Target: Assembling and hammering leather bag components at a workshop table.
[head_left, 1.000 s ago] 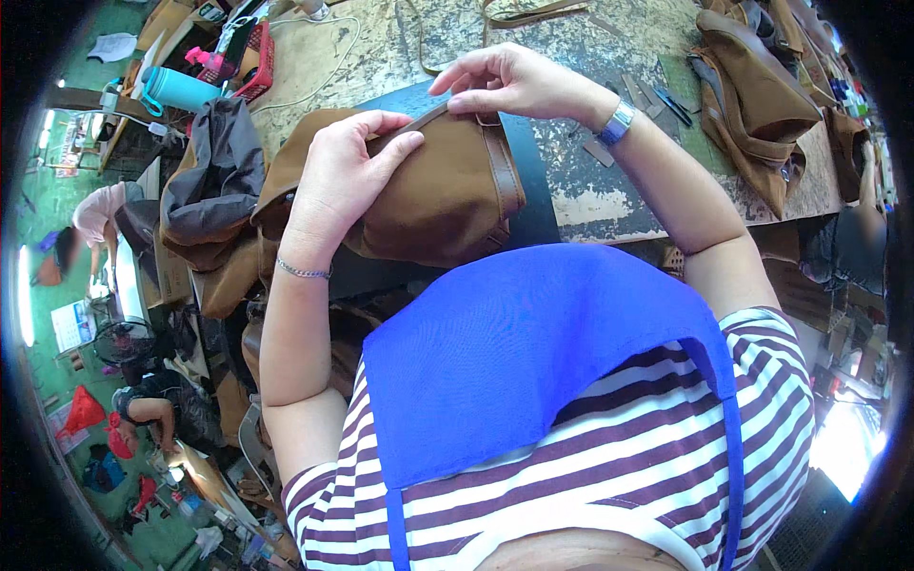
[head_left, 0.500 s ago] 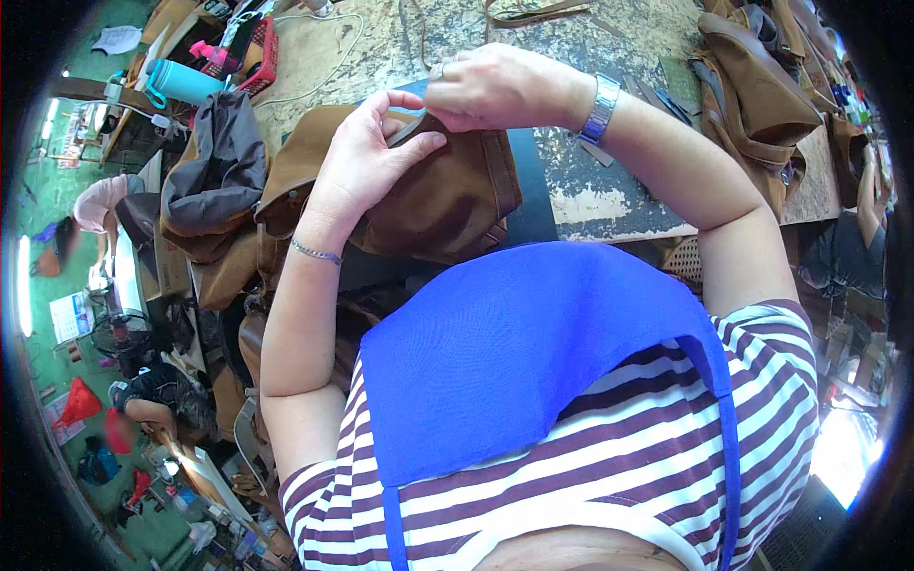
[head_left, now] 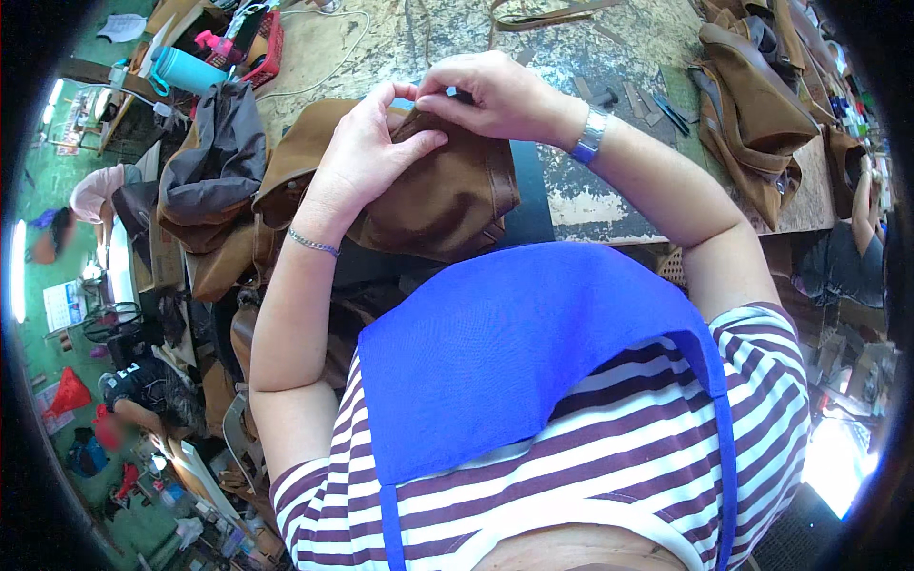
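Note:
A brown leather bag (head_left: pixel 447 195) sits in front of my chest at the table's near edge, its panels bulging. My left hand (head_left: pixel 367 147) is closed on the bag's upper edge, thumb lying along the near side and fingers behind. My right hand (head_left: pixel 495 95) meets it there, fingers pinched at that same edge close to the left fingertips. A small dark thing shows by the right fingers, too hidden to name. Left of the bag lies another brown bag with a dark grey lining (head_left: pixel 219 143).
The worn table (head_left: pixel 590 176) carries a brown strap (head_left: pixel 552 17), a pair of blue-handled pliers (head_left: pixel 672 114) and leather scraps. More brown bags (head_left: pixel 757 90) are piled at right. A red basket (head_left: pixel 267 52) and turquoise bottle (head_left: pixel 190 71) stand far left. Other people sit at both sides.
My right hand has turned, its fingers now reaching down to the bag's edge. The pale strip at that edge no longer shows. My left hand keeps its hold.

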Demonstrator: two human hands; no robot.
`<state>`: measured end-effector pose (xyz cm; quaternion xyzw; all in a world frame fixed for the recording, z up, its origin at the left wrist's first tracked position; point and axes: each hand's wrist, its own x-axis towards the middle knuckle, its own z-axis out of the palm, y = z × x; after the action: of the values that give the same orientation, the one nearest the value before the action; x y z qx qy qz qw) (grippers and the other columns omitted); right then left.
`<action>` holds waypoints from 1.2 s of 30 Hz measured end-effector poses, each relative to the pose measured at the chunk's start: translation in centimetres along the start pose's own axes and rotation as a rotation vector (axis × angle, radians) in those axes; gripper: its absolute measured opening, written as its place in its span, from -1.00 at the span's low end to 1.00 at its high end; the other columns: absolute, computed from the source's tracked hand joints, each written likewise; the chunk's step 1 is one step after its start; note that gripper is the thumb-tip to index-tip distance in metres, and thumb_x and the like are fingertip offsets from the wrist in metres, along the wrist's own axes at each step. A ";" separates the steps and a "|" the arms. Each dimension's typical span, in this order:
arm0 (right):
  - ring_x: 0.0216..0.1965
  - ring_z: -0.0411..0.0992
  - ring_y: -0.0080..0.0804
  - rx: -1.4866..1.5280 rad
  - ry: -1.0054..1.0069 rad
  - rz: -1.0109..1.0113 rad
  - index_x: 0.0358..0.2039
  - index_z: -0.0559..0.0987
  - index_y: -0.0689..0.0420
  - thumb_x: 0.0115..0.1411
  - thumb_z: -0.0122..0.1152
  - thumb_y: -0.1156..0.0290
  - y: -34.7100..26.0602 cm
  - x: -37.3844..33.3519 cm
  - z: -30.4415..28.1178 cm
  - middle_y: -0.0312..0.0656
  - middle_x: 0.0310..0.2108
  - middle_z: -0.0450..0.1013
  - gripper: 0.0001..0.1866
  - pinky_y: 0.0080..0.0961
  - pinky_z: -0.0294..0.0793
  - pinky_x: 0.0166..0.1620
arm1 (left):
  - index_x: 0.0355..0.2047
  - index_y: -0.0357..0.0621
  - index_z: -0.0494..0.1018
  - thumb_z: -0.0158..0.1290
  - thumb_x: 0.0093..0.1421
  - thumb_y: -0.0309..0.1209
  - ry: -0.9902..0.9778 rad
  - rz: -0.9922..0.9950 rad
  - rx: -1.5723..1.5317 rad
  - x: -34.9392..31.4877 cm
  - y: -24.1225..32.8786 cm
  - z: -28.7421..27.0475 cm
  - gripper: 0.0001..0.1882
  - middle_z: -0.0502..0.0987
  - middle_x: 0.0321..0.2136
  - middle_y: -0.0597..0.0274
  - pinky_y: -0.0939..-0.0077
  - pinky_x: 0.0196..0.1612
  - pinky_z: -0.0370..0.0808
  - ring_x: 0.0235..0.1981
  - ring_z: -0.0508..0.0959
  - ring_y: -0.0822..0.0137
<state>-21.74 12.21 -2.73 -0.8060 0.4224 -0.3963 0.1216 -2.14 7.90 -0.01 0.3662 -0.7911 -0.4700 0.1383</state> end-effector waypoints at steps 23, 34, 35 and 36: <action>-0.37 0.44 -0.71 0.396 -0.416 0.435 -0.23 0.64 0.19 0.16 0.26 0.26 0.1 0.9 -3.9 -0.34 -0.42 0.56 -0.73 -0.68 0.44 -0.21 | -0.22 -0.33 0.56 0.15 0.17 -0.39 0.035 0.077 0.012 -2.0 -0.1 -1.0 -0.75 0.59 -0.41 0.34 0.70 -0.24 0.45 -0.36 0.48 0.62; -0.44 0.36 -0.74 0.399 -0.437 0.401 -0.29 0.62 0.21 0.20 0.21 0.22 -0.3 0.9 -3.9 -0.40 -0.51 0.49 -0.72 -0.68 0.39 -0.31 | -0.25 -0.35 0.56 0.12 0.20 -0.38 0.002 0.077 -0.056 -2.2 -0.4 -0.9 -0.76 0.57 -0.42 0.38 0.70 -0.26 0.45 -0.38 0.46 0.64; -0.44 0.36 -0.74 0.402 -0.442 0.400 -0.29 0.62 0.21 0.20 0.21 0.22 -0.4 1.0 -3.9 -0.40 -0.51 0.49 -0.72 -0.68 0.39 -0.31 | -0.26 -0.35 0.56 0.11 0.21 -0.37 -0.005 0.100 -0.019 -2.2 -0.4 -0.9 -0.76 0.57 -0.43 0.39 0.70 -0.26 0.45 -0.38 0.45 0.65; -0.41 0.39 -0.71 0.364 -0.437 0.403 -0.28 0.63 0.20 0.17 0.24 0.17 -0.9 1.1 -4.0 -0.37 -0.47 0.52 -0.68 -0.66 0.41 -0.27 | -0.26 -0.35 0.56 0.11 0.21 -0.37 -0.003 0.102 -0.020 -2.3 -0.4 -0.9 -0.76 0.57 -0.43 0.39 0.70 -0.26 0.45 -0.38 0.45 0.65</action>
<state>-23.88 12.44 0.96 -0.7375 0.4594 -0.2512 0.4265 0.12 8.83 0.39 0.3230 -0.8043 -0.4709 0.1644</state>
